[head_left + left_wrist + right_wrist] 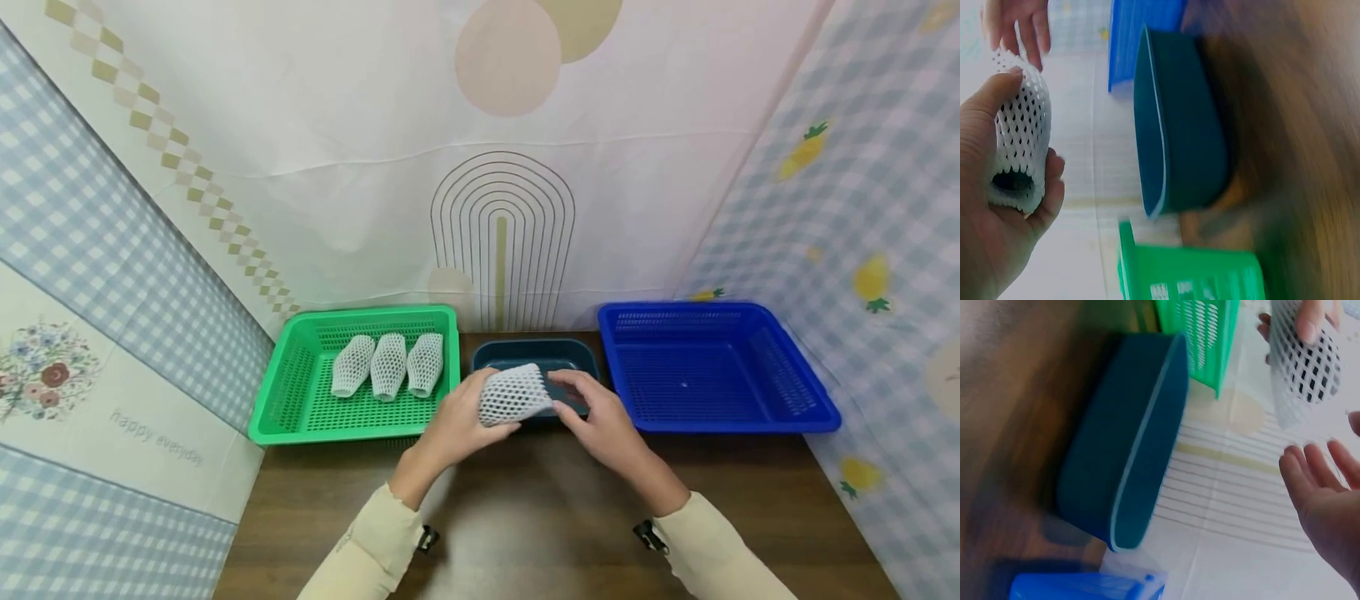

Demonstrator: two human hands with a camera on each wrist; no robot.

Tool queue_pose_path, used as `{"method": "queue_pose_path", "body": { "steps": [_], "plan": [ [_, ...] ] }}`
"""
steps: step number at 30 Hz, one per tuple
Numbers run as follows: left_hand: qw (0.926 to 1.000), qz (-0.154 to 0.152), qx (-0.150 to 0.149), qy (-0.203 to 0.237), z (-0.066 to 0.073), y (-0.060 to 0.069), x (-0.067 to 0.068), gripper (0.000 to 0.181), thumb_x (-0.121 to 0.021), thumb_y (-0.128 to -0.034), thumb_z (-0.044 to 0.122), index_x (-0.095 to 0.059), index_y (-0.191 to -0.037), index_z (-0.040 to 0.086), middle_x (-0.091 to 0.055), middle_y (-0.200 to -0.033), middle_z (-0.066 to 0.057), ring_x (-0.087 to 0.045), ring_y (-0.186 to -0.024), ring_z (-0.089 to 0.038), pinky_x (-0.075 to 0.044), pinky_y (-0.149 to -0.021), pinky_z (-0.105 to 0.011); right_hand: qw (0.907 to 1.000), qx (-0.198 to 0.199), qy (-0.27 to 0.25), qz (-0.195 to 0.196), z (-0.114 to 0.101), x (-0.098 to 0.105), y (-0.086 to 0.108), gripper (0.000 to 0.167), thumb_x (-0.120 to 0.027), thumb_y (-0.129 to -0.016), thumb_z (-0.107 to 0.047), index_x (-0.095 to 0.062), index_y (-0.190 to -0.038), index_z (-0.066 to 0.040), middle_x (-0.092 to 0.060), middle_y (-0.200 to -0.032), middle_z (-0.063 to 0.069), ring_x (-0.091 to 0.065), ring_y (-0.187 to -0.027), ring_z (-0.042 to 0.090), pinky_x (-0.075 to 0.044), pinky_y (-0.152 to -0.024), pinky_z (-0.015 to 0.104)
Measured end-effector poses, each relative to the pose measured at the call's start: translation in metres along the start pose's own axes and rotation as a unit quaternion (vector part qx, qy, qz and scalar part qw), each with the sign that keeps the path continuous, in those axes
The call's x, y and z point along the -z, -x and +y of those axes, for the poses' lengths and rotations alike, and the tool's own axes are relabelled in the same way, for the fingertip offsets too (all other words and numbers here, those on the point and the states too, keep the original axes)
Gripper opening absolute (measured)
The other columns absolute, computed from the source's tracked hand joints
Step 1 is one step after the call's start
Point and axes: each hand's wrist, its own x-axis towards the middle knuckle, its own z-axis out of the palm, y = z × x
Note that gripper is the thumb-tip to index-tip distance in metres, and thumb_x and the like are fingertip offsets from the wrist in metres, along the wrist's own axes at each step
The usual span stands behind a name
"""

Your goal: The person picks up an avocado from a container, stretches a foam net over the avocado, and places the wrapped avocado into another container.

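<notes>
My left hand [459, 421] grips a white foam net sleeve [514, 395], its thumb on the near side and its fingers behind. The sleeve lies sideways above a dark teal bin [536, 343]. In the left wrist view, one end of the sleeve [1022, 134] gapes; what is inside is too dark to tell. My right hand [606, 423] is at the sleeve's other end, fingers and thumb spread apart. The right wrist view shows a gap between the right hand [1332, 500] and the sleeve.
Three similar foam net sleeves [388, 367] lie side by side in a green basket [337, 437] on the left. On the right stands a blue basket [690, 387]. All sit on a brown wooden table [517, 533], with patterned cloth [360, 150] hanging behind and at both sides.
</notes>
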Motion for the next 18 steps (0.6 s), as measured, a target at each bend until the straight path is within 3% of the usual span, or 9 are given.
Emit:
{"method": "queue_pose_path", "body": {
  "steps": [3,9,18],
  "plan": [
    [0.9987,0.029,0.041,-0.003,-0.014,0.004,0.013,0.085,-0.089,-0.0791,0.04,-0.048,-0.145,0.005,-0.063,-0.131,-0.013,-0.064,-0.111,-0.027,-0.057,-0.092,-0.046,0.9988,0.03,0.038,-0.007,0.0,-0.011,0.001,0.048,-0.071,-0.098,-0.013,-0.056,-0.144,-0.008,-0.06,-0.143,0.011,-0.061,-0.131,0.027,-0.054,-0.101,0.046],
    [0.9921,0.075,0.1,-0.003,-0.042,0.009,0.041,0.084,-0.089,-0.0793,0.035,-0.048,-0.145,0.001,-0.063,-0.129,-0.019,-0.064,-0.111,-0.035,-0.056,-0.091,-0.053,0.9923,0.06,0.077,-0.076,-0.009,-0.032,0.0,0.054,-0.069,-0.099,-0.017,-0.051,-0.149,-0.008,-0.049,-0.157,0.01,-0.049,-0.144,0.028,-0.044,-0.113,0.05],
    [0.9782,0.111,0.174,-0.018,-0.085,0.013,0.084,0.084,-0.086,-0.0839,0.032,-0.04,-0.146,0.0,-0.055,-0.131,-0.026,-0.06,-0.113,-0.042,-0.053,-0.091,-0.059,0.9703,0.151,0.131,-0.136,-0.021,-0.074,-0.012,0.058,-0.068,-0.099,-0.017,-0.048,-0.153,-0.007,-0.041,-0.164,0.008,-0.046,-0.146,0.027,-0.044,-0.114,0.046]
  ]
}}
